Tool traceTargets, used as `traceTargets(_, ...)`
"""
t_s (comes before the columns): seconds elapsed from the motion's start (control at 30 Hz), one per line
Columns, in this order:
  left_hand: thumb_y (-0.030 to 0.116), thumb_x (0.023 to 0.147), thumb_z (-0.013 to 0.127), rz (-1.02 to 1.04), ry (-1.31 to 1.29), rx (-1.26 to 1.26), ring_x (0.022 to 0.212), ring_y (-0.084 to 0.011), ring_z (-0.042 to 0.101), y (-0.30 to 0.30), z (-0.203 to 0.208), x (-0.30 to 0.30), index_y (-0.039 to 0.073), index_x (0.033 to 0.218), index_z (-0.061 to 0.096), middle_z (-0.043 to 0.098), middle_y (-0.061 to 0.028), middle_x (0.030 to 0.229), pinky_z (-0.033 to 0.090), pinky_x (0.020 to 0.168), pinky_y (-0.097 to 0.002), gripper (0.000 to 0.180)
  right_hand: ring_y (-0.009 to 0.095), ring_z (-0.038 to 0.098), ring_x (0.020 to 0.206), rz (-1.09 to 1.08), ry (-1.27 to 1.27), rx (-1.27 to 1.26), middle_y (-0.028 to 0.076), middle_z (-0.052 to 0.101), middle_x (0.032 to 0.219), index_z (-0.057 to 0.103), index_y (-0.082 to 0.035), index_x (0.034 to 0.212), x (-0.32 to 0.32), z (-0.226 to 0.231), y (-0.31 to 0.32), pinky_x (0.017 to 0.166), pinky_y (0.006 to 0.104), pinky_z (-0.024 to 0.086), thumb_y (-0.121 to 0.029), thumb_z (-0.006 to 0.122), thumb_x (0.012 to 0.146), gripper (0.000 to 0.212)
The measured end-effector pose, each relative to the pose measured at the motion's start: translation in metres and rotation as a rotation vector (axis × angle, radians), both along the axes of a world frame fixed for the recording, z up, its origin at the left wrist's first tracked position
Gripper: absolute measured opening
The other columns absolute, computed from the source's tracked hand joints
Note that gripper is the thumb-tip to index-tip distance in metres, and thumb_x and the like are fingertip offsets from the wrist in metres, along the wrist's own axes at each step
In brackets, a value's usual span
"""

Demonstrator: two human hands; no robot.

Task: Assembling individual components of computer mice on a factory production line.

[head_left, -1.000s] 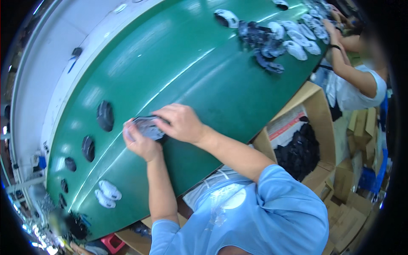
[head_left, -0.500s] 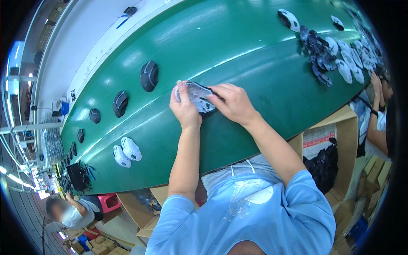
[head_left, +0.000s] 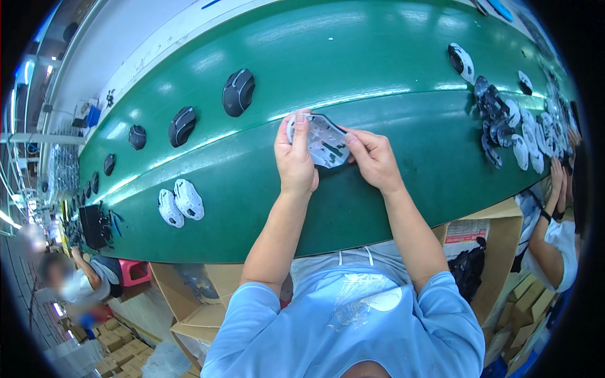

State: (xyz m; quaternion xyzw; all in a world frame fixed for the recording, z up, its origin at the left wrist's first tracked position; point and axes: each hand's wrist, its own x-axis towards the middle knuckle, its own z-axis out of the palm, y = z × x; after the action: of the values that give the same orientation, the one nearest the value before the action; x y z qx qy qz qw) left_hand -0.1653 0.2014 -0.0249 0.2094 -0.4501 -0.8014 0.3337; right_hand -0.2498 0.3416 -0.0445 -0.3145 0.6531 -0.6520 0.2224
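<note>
At the lower edge, one light-blue shirt [head_left: 290, 327] carries a whitish print [head_left: 386, 299] — its marks too unclear to read. Just beyond, below the table's edge on the right, one carton [head_left: 502, 252] holds dark parts [head_left: 467, 271] and one white sheet [head_left: 465, 232] with red-banded print. Over the green table [head_left: 353, 220], both hands are clamped on one hollow shell [head_left: 322, 133], pale inside and dark-rimmed: the left hand [head_left: 295, 154] grips its left end, the right hand [head_left: 377, 162] pinches its right edge. Leftward, two white shells [head_left: 189, 199] lie side by side. Farther back, three larger dark mouse-shaped pieces [head_left: 238, 92] form a slanting row — smaller-looking ones trail off beyond. Far right, a heap of dark and white shells [head_left: 520, 151] overlaps too closely to count, near a co-worker's hand [head_left: 556, 179].
</note>
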Motion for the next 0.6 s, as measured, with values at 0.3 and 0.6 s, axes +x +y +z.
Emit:
traceTargets(0.3, 0.024, 0.104, 0.05, -0.023, 0.209, -0.06, 0.109, -0.0261, 0.066, 0.031, -0.006, 0.001, 0.003, 0.128, 0.049, 0.065, -0.0187, 0.122, 0.054, 0.094, -0.039, 0.032, 0.007, 0.055, 0.069, -0.04, -0.261, -0.162, -0.001, 0.066, 0.081, 0.071, 0.001, 0.119, -0.001, -0.012, -0.002, 0.062, 0.0232, 0.046, -0.027, 0.058, 0.105, 0.034)
traceTargets(0.6, 0.018, 0.101, 0.057, -0.371, -0.228, -0.399, 0.099, -0.0163, 0.068, -0.038, 0.007, 0.021, -0.001, 0.125, 0.062, 0.072, -0.0134, 0.105, 0.055, 0.085, -0.0323, 0.031, 0.025, 0.059, 0.065, 0.061, 0.478, 0.142, 0.013, 0.058, 0.076, 0.062, 0.002, 0.089, -0.006, 0.017, 0.007, 0.059, 0.0343, 0.045, -0.022, 0.066, 0.095, 0.025)
